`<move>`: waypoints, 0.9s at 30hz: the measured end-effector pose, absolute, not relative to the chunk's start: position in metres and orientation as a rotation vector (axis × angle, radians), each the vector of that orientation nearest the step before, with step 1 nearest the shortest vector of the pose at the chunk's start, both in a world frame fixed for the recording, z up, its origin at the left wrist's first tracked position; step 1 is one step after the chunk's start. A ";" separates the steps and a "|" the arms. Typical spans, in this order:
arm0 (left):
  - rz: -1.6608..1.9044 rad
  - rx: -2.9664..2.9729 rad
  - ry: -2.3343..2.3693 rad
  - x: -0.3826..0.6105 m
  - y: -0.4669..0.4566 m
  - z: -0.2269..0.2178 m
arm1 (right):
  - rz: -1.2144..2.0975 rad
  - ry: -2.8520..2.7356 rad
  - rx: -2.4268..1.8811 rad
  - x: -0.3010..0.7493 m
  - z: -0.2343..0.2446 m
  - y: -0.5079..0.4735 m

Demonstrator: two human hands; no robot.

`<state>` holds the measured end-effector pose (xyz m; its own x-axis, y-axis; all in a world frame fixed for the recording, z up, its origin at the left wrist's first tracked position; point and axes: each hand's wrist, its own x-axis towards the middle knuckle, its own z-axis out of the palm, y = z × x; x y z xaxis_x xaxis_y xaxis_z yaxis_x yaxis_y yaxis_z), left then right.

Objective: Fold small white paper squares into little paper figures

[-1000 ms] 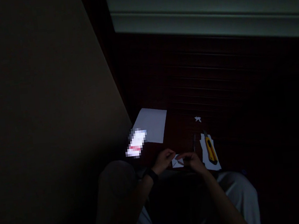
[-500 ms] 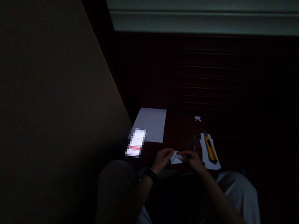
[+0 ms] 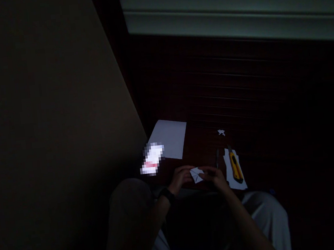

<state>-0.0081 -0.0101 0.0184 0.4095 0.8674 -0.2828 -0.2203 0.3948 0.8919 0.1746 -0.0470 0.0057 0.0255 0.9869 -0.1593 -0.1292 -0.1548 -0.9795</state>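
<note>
The scene is very dark. A small folded white paper piece [image 3: 196,174] sits between my two hands just above the dark wooden surface [image 3: 200,145]. My left hand [image 3: 181,179], with a dark watch on its wrist, pinches the paper's left side with curled fingers. From the right, my right hand [image 3: 216,177] grips the same piece, fingers closed. A yellow utility knife [image 3: 235,166] lies on a white paper scrap [image 3: 234,173] just right of my right hand.
A blank white sheet [image 3: 170,138] lies at the back left, with a lit phone screen [image 3: 152,159] beside it. A tiny paper cut-out [image 3: 221,132] and a dark pen [image 3: 217,157] lie behind the knife. A wall stands on the left; my knees are below.
The small paper piece has been turned and lifted slightly between my fingers; both hands shifted a little upward and closer together. Everything else stayed put.
</note>
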 end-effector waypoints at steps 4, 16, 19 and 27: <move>0.811 0.915 0.863 -0.008 -0.011 0.021 | 1.326 -1.028 -1.265 0.175 0.001 -0.046; 0.708 1.065 0.762 -0.014 -0.012 0.023 | 1.316 -1.051 -1.251 0.175 0.002 -0.045; 0.671 1.134 0.731 -0.016 -0.010 0.025 | 1.307 -1.057 -1.265 0.175 0.002 -0.045; 0.579 1.278 0.672 -0.018 -0.009 0.034 | 1.245 -1.103 -1.282 0.173 0.004 -0.045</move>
